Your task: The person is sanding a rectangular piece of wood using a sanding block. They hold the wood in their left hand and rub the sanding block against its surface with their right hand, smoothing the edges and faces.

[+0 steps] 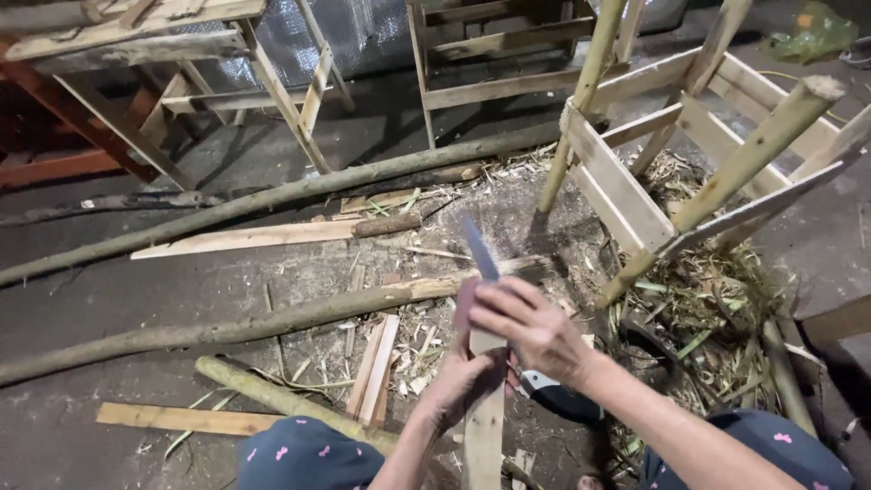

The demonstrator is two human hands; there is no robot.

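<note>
Wooden slat is standing upright near the middle of the scene, with the left hand wrapping closed around it. Right hand is gripping a blade whose tip is pointing far. Long branches and wood scraps are lying on the floor to the left; a rough wooden frame is standing at the right.

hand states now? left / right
Left hand: closed around the upright wooden slat.
Right hand: closed, gripping the blade at the slat's top.
</note>
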